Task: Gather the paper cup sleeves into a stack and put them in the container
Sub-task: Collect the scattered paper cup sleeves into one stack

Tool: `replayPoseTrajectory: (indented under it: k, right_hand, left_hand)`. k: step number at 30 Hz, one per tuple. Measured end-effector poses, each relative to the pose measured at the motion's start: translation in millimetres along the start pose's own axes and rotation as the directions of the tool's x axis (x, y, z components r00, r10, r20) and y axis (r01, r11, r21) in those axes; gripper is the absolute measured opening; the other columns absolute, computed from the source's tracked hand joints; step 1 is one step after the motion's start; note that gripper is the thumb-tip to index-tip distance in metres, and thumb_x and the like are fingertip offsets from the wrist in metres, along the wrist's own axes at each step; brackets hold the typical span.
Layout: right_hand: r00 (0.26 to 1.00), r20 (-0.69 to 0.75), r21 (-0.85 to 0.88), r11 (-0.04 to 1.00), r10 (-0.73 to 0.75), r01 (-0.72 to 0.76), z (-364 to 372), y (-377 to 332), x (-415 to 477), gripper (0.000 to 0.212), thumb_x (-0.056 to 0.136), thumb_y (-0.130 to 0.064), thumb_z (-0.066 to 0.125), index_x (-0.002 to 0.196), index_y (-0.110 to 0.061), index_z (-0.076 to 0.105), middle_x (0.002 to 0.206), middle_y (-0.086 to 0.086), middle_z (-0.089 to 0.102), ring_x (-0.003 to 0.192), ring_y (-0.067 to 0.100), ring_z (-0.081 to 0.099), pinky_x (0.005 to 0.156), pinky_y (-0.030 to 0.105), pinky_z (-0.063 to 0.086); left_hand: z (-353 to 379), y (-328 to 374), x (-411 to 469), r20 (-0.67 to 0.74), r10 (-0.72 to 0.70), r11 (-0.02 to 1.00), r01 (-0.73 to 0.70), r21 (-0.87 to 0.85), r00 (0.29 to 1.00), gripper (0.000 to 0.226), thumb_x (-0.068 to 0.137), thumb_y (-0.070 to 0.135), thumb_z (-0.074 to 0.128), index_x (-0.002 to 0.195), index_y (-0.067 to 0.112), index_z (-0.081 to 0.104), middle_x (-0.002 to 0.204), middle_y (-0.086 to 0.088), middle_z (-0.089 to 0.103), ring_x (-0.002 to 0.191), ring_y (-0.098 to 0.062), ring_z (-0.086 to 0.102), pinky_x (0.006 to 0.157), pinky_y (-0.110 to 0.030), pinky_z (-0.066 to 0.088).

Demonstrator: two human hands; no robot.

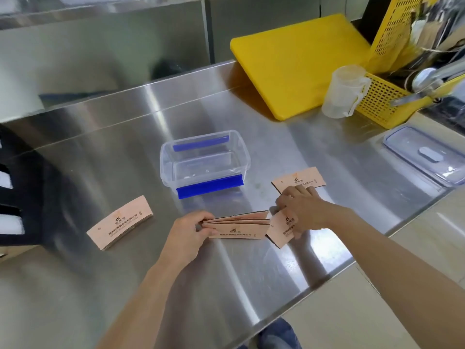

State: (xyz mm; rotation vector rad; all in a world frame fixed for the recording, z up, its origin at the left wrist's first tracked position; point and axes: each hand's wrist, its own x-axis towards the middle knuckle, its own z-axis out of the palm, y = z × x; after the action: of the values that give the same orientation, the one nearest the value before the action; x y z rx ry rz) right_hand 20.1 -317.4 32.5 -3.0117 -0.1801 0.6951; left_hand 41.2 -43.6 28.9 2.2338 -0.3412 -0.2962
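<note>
Left hand [187,229] pinches the stack [236,225] steady while right hand [300,210] clasps another sleeve [280,230] to add, container [205,162] waiting.

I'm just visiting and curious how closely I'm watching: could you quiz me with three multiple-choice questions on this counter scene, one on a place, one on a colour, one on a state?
1. Where is the untouched pile of sleeves?
A. Left of the container
B. In the container
C. On the yellow board

2. What colour are the container's clips?
A. Red
B. Blue
C. Green

3. What does the clear container hold?
A. Sleeves
B. Nothing
C. A cup

Answers: 1 A, it lies on the steel, left of the tub. 2 B, both clips are blue. 3 B, its bottom shows bare.
</note>
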Motion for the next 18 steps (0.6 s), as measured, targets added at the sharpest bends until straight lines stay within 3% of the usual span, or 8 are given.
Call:
replayPoseTrajectory:
  k: [2,4,6,10,13,18]
  right_hand:
    - [0.998,-0.059,0.061,0.998,0.017,-0.013,-1,0,1,0.054,0.061,-0.029,0.077,0.106,-0.024,0.047,0.105,-0.004,0.042,0.104,0.019,0.036,0.085,0.03,0.024]
    - [0.994,-0.083,0.232,0.971,0.072,-0.051,-6,3,-1,0.025,0.071,-0.016,0.067,0.083,-0.028,0.047,0.085,-0.008,0.045,0.096,0.02,0.041,0.076,0.027,0.023]
    - [0.993,-0.035,0.403,0.911,0.115,-0.091,-14,9,-5,0.026,0.076,-0.009,0.057,0.069,-0.03,0.043,0.073,-0.011,0.047,0.088,0.021,0.042,0.064,0.023,0.027]
    - [0.979,-0.132,0.569,0.82,0.154,-0.052,-28,14,-9,0.02,0.083,-0.006,0.052,0.072,-0.022,0.054,0.072,-0.009,0.052,0.065,0.01,0.048,0.053,0.021,0.038]
    - [0.956,-0.222,0.654,0.756,0.191,0.001,-31,13,-6,0.023,0.082,-0.001,0.053,0.07,-0.02,0.06,0.071,-0.007,0.06,0.065,0.013,0.054,0.056,0.029,0.044]
    - [0.862,-0.386,0.73,0.68,0.328,0.068,-33,10,-5,0.015,0.08,0.004,0.053,0.082,-0.007,0.063,0.073,0.0,0.061,0.064,0.012,0.055,0.045,0.006,0.04]
  left_hand:
    - [-2,2,0,0.02,-0.008,1.0,0.009,-0.018,1.0,0.02,0.072,0.005,0.071,0.077,0.023,0.064,0.076,0.01,0.063,0.068,0.008,0.053,0.064,0.0,0.037]
    - [-4,4,-2,0.031,-0.019,0.999,0.02,-0.033,0.999,0.028,0.073,0.005,0.071,0.07,0.031,0.061,0.075,0.014,0.064,0.067,0.011,0.053,0.064,0.0,0.038]
    - [-6,4,-3,0.029,-0.032,0.999,0.033,-0.038,0.999,0.034,0.073,0.006,0.071,0.067,0.036,0.058,0.07,0.017,0.065,0.067,0.011,0.054,0.064,0.0,0.039]
    - [-8,4,-6,0.003,-0.067,0.997,0.067,-0.04,0.998,0.035,0.072,0.009,0.072,0.065,0.04,0.057,0.066,0.021,0.065,0.063,0.011,0.054,0.059,-0.001,0.039]
    - [-10,6,-6,-0.021,-0.086,0.995,0.084,-0.054,0.996,0.034,0.074,0.009,0.072,0.065,0.039,0.057,0.072,0.017,0.063,0.061,0.008,0.056,0.056,-0.002,0.04]
    - [-11,-1,-4,-0.04,-0.13,0.99,0.127,-0.068,0.991,0.03,0.073,0.01,0.072,0.067,0.036,0.06,0.074,0.007,0.067,0.065,-0.008,0.055,0.055,-0.005,0.039]
